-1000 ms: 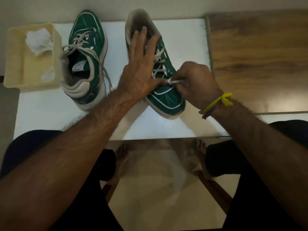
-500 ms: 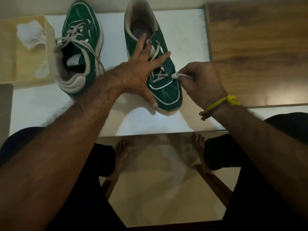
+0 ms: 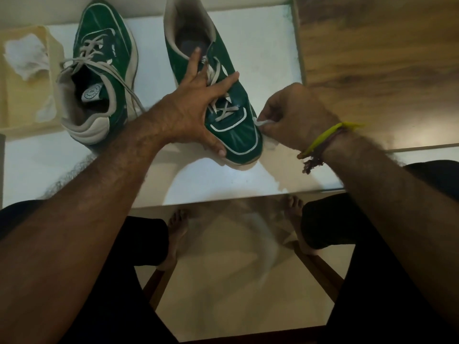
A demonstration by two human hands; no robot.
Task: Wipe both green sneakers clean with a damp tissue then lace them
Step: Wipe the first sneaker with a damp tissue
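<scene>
left hand: our left hand lies spread flat over the right-side sneaker, fingers straight, thumb down by the toe; it presses the shoe and grips nothing.
right hand: our right hand has its fingers curled, pinching a white lace end just beside the toe of that sneaker (the lace runs short and taut from the lowest eyelets).
right-side sneaker: green with white trim, toe toward us, heel opening away; laces cross on the lower eyelets only, upper part under our fingers so we cannot tell how far lacing goes.
left-side sneaker: second green sneaker sits beside it on the worktop, apart from it, turned the other way (heel toward us, toe away); its laces are threaded, with loose ends trailing across the collar toward our left wrist.
tissue: crumpled white tissue lies in a pale yellow tray at the left edge, touching the left-side sneaker's heel area as far as we can tell.
wrist: yellow band plus a dark thread on the right wrist.
surroundings: wood-grain surface to the right of the white worktop; below its near edge, our dark-clad legs and bare feet on a pale floor.
</scene>
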